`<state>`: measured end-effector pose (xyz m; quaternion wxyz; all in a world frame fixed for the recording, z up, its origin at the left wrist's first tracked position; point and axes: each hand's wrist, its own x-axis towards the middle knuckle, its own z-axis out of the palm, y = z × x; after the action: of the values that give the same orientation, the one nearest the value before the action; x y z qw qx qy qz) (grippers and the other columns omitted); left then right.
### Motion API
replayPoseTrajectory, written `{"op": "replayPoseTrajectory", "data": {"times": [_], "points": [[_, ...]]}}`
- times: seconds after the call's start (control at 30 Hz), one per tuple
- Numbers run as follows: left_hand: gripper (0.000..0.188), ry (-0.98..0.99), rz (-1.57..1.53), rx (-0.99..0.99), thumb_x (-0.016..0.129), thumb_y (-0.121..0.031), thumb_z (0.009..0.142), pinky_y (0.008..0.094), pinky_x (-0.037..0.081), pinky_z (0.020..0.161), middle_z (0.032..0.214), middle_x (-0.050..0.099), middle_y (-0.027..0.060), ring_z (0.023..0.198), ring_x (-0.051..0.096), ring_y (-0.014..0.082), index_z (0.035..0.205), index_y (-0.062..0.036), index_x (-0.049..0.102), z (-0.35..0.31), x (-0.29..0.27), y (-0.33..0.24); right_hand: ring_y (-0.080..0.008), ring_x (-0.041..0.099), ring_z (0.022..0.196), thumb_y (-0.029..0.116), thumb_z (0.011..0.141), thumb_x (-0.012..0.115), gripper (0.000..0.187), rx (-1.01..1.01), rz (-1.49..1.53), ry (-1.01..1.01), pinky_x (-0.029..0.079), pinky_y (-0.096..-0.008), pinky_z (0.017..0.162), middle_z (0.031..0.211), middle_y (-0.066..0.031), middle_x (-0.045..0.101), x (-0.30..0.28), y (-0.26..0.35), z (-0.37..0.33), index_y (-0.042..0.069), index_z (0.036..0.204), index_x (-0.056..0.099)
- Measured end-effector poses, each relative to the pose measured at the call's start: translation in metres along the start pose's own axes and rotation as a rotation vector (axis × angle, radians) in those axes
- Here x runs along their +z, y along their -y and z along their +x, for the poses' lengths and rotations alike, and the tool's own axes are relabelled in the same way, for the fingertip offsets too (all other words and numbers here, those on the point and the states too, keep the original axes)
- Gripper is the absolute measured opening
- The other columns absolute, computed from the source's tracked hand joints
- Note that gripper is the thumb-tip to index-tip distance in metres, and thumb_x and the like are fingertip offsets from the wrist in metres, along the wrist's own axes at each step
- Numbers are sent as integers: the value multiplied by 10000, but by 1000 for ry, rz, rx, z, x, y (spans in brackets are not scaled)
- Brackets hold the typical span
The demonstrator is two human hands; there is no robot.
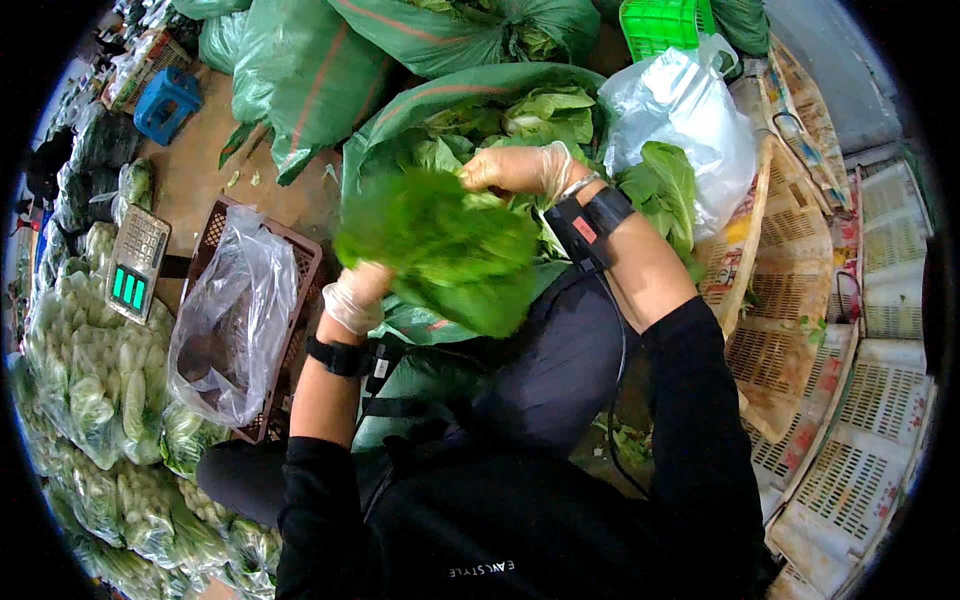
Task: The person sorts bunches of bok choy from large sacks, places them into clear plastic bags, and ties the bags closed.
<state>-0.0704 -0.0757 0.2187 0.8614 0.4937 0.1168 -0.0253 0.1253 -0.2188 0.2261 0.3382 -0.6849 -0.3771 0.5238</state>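
Holding a bunch of leafy greens between both hands, above the near edge of an open green sack. Grasping at near left with the left hand, gripping at far right with the right hand; contacting both, thus lying nearer to neither. Appearing to stretch from far left to near right, though blurring. Showing soft, loose foliage over slack, creased plastic.

Greens lie in the sack, right of the crate and the scale.
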Motion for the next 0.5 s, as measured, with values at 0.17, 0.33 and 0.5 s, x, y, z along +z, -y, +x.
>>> {"op": "replayPoseTrajectory", "data": {"times": [0.17, 0.33, 0.5], "points": [[477, 341, -314, 394, 574, -251, 833, 439, 289, 1015, 1233, 485, 132, 1170, 422, 269, 1251, -67, 439, 25, -39, 25, -120, 499, 723, 244, 859, 511, 273, -137, -11, 15, 420, -275, 672, 770, -24, 567, -2, -18, 2, 18, 959, 626], [399, 48, -969, 264, 525, -236, 871, 507, 251, 1013, 1223, 465, 144, 1148, 418, 310, 1211, -54, 418, 23, -55, 42, -275, 564, 961, 72, 852, 471, 262, -515, -734, -213, 434, -334, 848, 1050, -133, 605, -29, -48, -56, 77, 1071, 613], [405, -79, -702, 133, 512, -260, 865, 498, 387, 896, 1087, 526, 173, 970, 517, 328, 1171, -5, 441, 27, -125, 55, -302, 535, 1010, 353, 897, 432, 445, -455, 933, -1143, 456, -389, 846, 1147, -191, 525, -48, -102, -272, 6, 1173, 465]]}}
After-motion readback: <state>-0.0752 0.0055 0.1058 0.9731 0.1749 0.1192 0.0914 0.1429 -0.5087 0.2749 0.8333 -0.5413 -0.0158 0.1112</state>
